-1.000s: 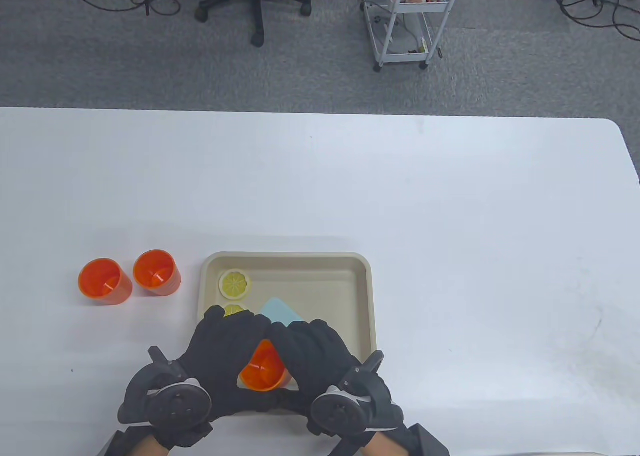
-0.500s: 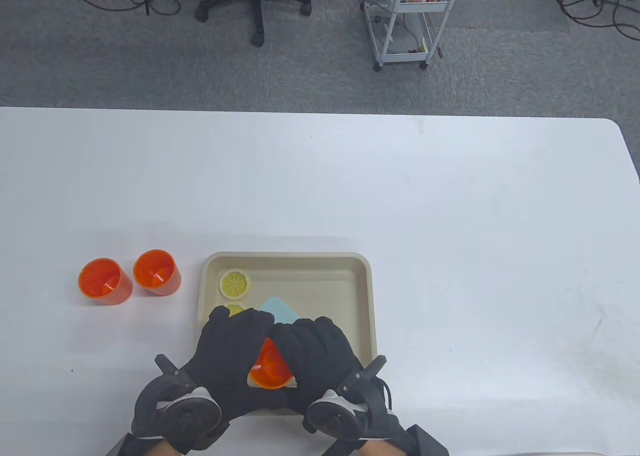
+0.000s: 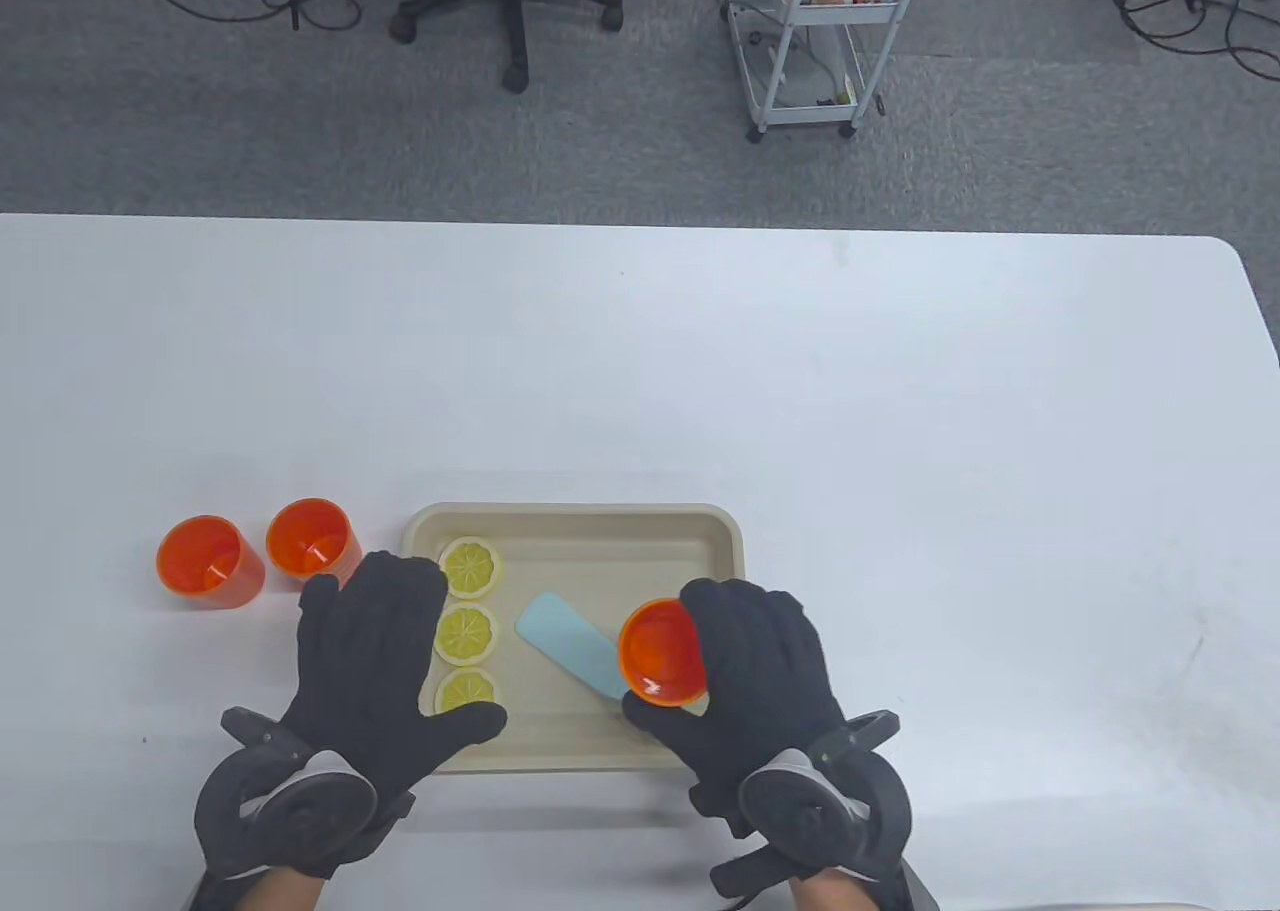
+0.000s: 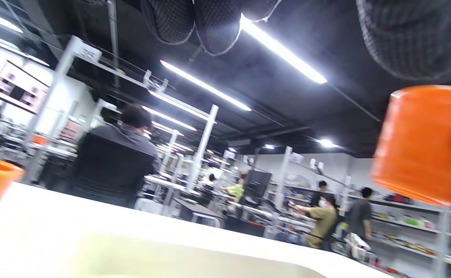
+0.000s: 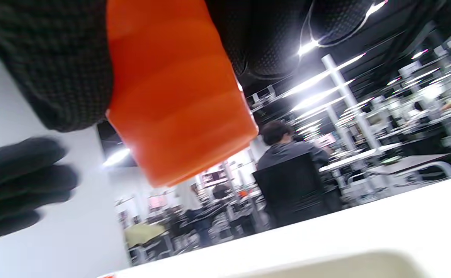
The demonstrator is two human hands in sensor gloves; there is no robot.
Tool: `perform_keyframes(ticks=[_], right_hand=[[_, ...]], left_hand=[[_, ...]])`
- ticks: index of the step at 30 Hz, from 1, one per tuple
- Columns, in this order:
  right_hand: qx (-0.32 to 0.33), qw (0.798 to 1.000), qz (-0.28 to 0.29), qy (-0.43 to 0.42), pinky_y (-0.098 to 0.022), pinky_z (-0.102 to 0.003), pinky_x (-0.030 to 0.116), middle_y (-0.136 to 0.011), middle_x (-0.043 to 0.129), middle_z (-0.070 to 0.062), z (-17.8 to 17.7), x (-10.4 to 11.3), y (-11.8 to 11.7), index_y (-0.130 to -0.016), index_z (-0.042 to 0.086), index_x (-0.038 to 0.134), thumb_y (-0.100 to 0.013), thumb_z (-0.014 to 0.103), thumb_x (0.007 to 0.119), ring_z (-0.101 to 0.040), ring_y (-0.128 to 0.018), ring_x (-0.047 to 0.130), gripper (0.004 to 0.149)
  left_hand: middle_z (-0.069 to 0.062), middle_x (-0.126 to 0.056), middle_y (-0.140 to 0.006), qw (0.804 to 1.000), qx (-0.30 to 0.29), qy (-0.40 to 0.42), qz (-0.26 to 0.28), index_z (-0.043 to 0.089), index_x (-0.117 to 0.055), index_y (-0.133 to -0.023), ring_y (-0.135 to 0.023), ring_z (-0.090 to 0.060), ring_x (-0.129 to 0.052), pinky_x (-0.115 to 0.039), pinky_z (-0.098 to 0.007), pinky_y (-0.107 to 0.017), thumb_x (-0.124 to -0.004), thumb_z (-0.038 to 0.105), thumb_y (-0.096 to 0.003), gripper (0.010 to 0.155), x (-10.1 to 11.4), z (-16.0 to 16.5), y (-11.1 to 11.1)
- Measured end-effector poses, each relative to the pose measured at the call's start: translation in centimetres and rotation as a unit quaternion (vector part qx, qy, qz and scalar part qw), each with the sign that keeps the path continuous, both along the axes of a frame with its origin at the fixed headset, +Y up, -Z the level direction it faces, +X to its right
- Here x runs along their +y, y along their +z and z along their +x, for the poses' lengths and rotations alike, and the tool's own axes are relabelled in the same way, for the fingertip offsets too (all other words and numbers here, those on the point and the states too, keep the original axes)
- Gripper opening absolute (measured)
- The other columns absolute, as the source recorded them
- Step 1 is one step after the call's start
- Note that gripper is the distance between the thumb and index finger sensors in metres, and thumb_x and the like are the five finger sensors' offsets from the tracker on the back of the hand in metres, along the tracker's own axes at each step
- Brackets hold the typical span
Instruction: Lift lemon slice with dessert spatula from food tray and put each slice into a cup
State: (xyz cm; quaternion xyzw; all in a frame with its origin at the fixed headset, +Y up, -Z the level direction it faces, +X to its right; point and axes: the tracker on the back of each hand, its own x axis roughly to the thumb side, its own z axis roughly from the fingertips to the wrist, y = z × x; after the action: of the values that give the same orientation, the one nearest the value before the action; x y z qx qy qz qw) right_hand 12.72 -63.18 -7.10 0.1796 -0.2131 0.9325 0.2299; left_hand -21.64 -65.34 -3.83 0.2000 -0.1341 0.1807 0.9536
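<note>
A beige food tray (image 3: 725, 536) holds three lemon slices in a column at its left: top (image 3: 471, 566), middle (image 3: 466, 633), bottom (image 3: 465, 689). A light blue dessert spatula (image 3: 572, 643) lies slanted in the tray's middle. My right hand (image 3: 745, 666) grips an orange cup (image 3: 662, 651) over the tray's right part; the same cup (image 5: 175, 96) fills the right wrist view and shows at the right of the left wrist view (image 4: 418, 143). My left hand (image 3: 375, 641) hovers flat over the tray's left edge, fingers straight, holding nothing.
Two more orange cups (image 3: 210, 561) (image 3: 313, 543) stand upright left of the tray. The white table (image 3: 900, 401) stretches far and right. Beyond the table's far edge stand an office chair (image 3: 510, 1) and a wire cart (image 3: 815, 31).
The hands have parted: the right one carried the orange cup to the right, the left one let go and moved left. All three slices and the spatula now show.
</note>
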Motion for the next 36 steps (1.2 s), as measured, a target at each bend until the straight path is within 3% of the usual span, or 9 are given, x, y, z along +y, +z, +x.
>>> perform_keyframes(ticks=[9, 16, 24, 36], right_hand=[[-0.106, 0.993, -0.048, -0.018, -0.078, -0.066, 0.052, -0.112, 0.062, -0.007, 4.8, -0.5, -2.3, -0.117, 0.019, 0.038, -0.043, 0.052, 0.103, -0.039, -0.105, 0.071, 0.104], [-0.168, 0.976, -0.134, -0.021, -0.079, -0.066, 0.050, -0.112, 0.061, -0.005, 7.1, -3.9, -5.8, -0.117, 0.021, 0.036, -0.043, 0.050, 0.104, -0.039, -0.106, 0.068, 0.104], [-0.212, 0.953, -0.216, 0.004, -0.079, -0.066, 0.049, -0.113, 0.059, -0.004, 7.3, -8.5, -8.8, -0.116, 0.022, 0.034, -0.044, 0.051, 0.103, -0.039, -0.107, 0.067, 0.103], [-0.255, 0.938, -0.233, 0.029, -0.079, -0.064, 0.050, -0.113, 0.057, -0.004, 6.4, -11.4, -10.1, -0.114, 0.022, 0.031, -0.045, 0.053, 0.097, -0.038, -0.106, 0.068, 0.101]], left_hand=[[-0.018, -0.039, -0.130, 0.992, 0.114, -0.056, 0.003, 0.022, -0.025, -0.124, -0.120, -0.053, -0.039, -0.029, -0.083, -0.079, -0.079, 0.075, -0.0473, 0.107, -0.4, -3.6, -0.7], [-0.019, -0.039, -0.130, 0.990, 0.136, -0.043, -0.020, 0.021, -0.026, -0.124, -0.119, -0.053, -0.039, -0.029, -0.083, -0.079, -0.078, 0.075, -0.0481, 0.107, -1.2, -5.2, -1.4], [-0.019, -0.039, -0.130, 0.986, 0.154, -0.047, -0.046, 0.022, -0.026, -0.124, -0.119, -0.054, -0.040, -0.030, -0.083, -0.078, -0.077, 0.075, -0.0486, 0.105, -1.9, -5.9, -1.9], [-0.019, -0.040, -0.130, 0.985, 0.159, -0.029, -0.058, 0.022, -0.027, -0.124, -0.119, -0.054, -0.040, -0.030, -0.083, -0.078, -0.076, 0.075, -0.0488, 0.105, -2.3, -6.7, -2.2]])
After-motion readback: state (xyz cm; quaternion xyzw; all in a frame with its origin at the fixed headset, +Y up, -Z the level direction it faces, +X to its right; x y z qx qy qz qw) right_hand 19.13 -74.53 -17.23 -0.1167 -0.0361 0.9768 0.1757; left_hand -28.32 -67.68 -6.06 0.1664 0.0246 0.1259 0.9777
